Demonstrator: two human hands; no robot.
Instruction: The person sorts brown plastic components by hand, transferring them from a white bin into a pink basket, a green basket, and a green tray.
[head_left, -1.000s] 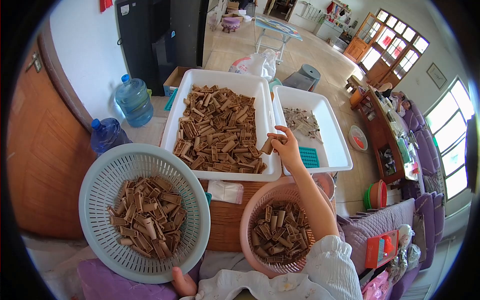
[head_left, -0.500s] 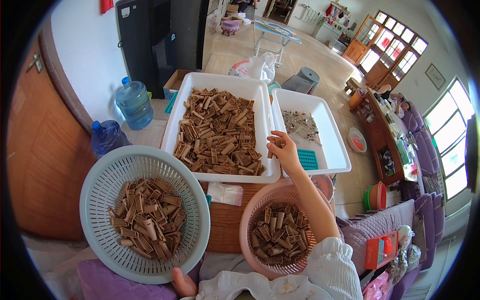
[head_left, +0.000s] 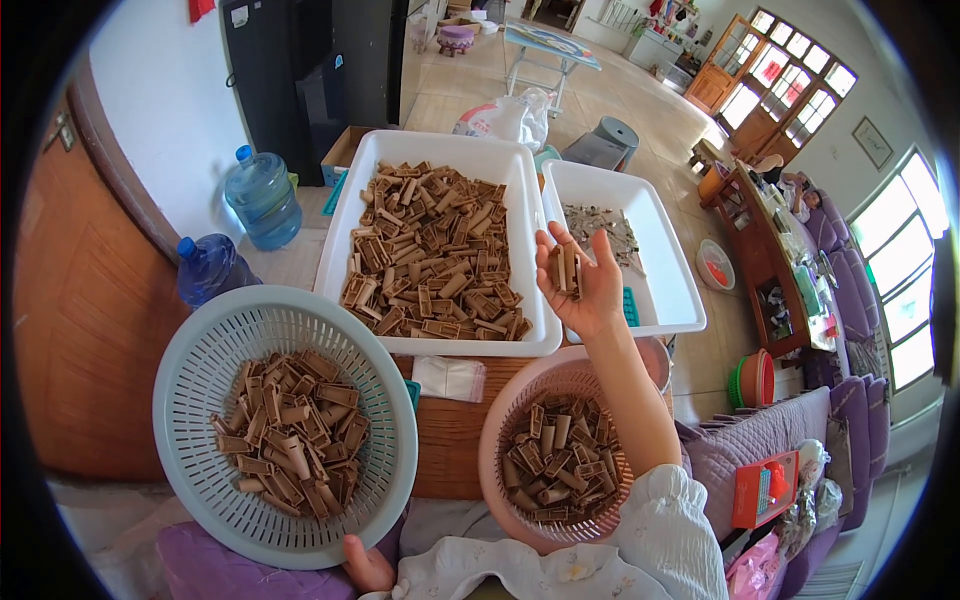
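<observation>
My right hand (head_left: 590,290) is raised palm up over the gap between two white trays. A few small brown plastic pieces (head_left: 565,272) rest in it, with the fingers half curled and the thumb apart. My left hand (head_left: 368,566) grips the near rim of a grey-blue slotted basket (head_left: 190,400); only its thumb side shows, the fingers are hidden. More brown troughs and half-round pieces (head_left: 295,435) lie heaped in that basket. A pink basket (head_left: 500,440) under my right forearm holds similar pieces. The large white tray (head_left: 340,240) beyond is piled with them too.
A second white tray (head_left: 675,290) on the right holds small metal parts (head_left: 600,228) and a teal grid piece (head_left: 630,306). A folded clear bag (head_left: 450,379) lies on the wooden table (head_left: 455,450). Two blue water bottles (head_left: 262,198) stand left. Another person (head_left: 798,195) reclines far right.
My right hand has turned from a closed grip to palm up, showing the brown pieces in it. The view has shifted slightly; my left hand stays on the basket rim.
</observation>
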